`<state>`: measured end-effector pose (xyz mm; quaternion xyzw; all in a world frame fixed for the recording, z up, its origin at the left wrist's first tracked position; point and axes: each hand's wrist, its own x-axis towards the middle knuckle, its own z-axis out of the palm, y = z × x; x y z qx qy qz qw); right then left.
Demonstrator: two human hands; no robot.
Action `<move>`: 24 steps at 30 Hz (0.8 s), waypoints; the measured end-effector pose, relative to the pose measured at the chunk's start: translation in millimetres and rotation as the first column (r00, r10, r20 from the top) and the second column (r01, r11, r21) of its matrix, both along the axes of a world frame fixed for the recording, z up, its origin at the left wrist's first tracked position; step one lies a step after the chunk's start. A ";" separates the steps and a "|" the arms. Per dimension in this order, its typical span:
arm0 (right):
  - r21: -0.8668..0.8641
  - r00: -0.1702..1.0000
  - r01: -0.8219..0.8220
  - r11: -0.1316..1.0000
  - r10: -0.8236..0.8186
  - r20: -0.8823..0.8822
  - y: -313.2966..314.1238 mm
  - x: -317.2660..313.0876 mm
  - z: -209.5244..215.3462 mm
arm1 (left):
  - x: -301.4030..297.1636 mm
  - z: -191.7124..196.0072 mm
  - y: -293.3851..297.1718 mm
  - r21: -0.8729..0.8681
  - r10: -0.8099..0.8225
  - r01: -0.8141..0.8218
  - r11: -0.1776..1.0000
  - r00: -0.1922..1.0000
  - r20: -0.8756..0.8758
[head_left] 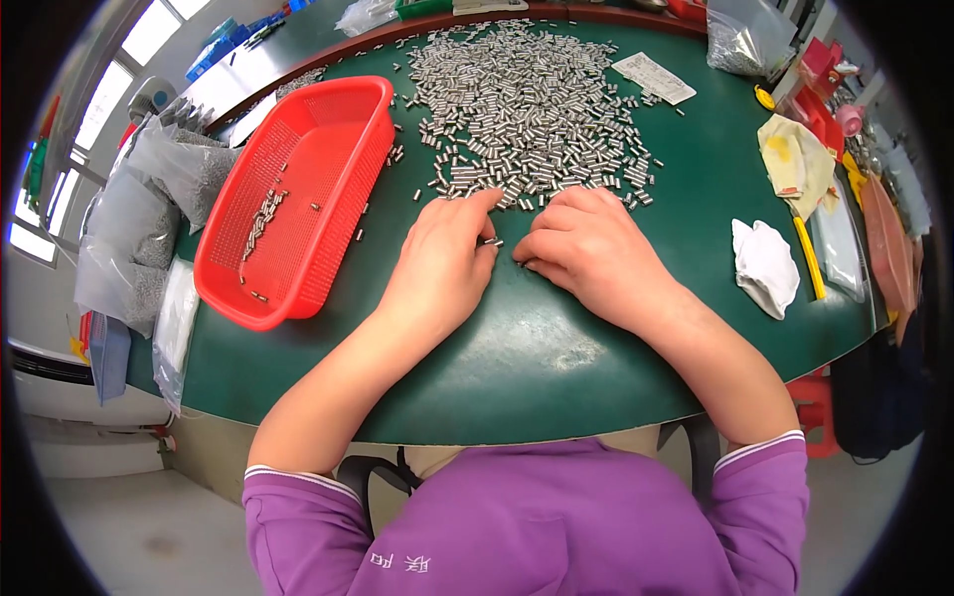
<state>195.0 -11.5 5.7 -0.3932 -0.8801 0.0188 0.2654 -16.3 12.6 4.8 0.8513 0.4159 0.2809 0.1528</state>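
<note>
A broad heap of small shiny metal cylinders (527, 99) spreads over the green tabletop in front of me. At the heap's near edge, my left hand (437, 253) is closed, with a small metal cylinder (493, 241) between thumb and fingers. My right hand (601, 248) lies just across from it, fingers curled and pressed together. A tiny dark bit shows at its fingertips, too small to name. To the left of my left hand stands a red perforated plastic basket (343, 233), tilted in view, with several metal cylinders on its bottom.
Clear plastic bags of metal parts (129, 228) crowd the left edge. On the right lie a crumpled white cloth (764, 266), a pale yellow glove-like cloth (795, 159) and a yellow-handled tool (809, 256). A paper slip (654, 77) and a filled bag (740, 45) sit farther back.
</note>
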 end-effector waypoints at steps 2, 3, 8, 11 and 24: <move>-0.008 1.000 -0.005 1.000 0.005 -0.013 -0.4 0.2 -0.4 | 2.9 1.3 -6.3 -0.037 -0.014 0.015 0.999 1.000 0.013; -0.003 0.999 -0.006 1.000 0.006 -0.034 0.4 -1.5 -1.2 | 2.9 1.1 -9.2 -0.063 -0.008 0.009 0.998 1.000 0.016; -0.037 0.997 -0.032 0.999 0.029 -0.073 -0.8 -2.7 0.4 | 2.7 8.1 -19.7 -0.152 0.012 -0.009 0.988 1.000 0.021; -0.083 0.993 -0.031 0.996 0.022 -0.113 -2.1 -2.1 0.3 | 2.1 8.4 -20.0 -0.194 -0.018 0.020 0.981 1.000 0.013; -0.127 0.990 0.113 0.985 -0.123 -0.071 -12.4 -5.1 2.6 | 7.4 8.5 -20.9 -0.357 -0.019 0.063 0.932 0.992 0.124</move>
